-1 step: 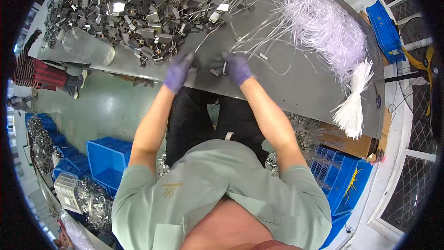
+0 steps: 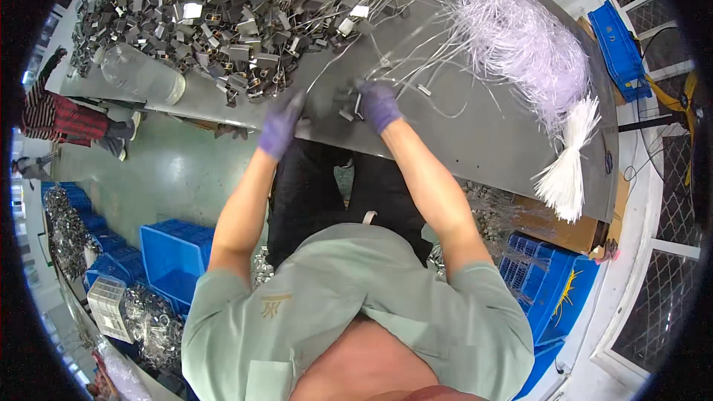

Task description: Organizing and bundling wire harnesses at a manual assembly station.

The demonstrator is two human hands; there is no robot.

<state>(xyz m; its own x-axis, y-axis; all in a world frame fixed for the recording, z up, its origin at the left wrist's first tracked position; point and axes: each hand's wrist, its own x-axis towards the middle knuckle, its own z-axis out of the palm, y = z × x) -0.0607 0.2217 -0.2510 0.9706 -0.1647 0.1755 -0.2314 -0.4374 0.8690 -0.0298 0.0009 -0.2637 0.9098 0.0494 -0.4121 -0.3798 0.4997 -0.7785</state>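
My left hand [image 2: 282, 125], in a purple glove, is closed near the table's front edge. A thin pale strand [image 2: 324, 70] runs from its fingertips up toward a heap of small boxy grey metal parts [image 2: 238, 52]. To the right, my right hand [image 2: 380, 108], also gloved in purple, is closed with its fingers bent round a small grey metal piece [image 2: 360, 108], partly hidden and blurred. A loose small metal piece [image 2: 346, 114] lies by its fingertips. Several pale strands [image 2: 416, 67] spread over the table beyond that hand.
The grey table [image 2: 512, 171] carries a clear plastic bottle [image 2: 141, 74] on the left and a large bundle of whitish strands [image 2: 520, 37], tied near its white end [image 2: 570, 167], on the right. Blue crates [image 2: 174, 256] stand on the floor. Another person [image 2: 70, 119] is at far left.
My left hand has shifted slightly left and toward me, widening the gap between the hands. My right hand has moved barely at all.
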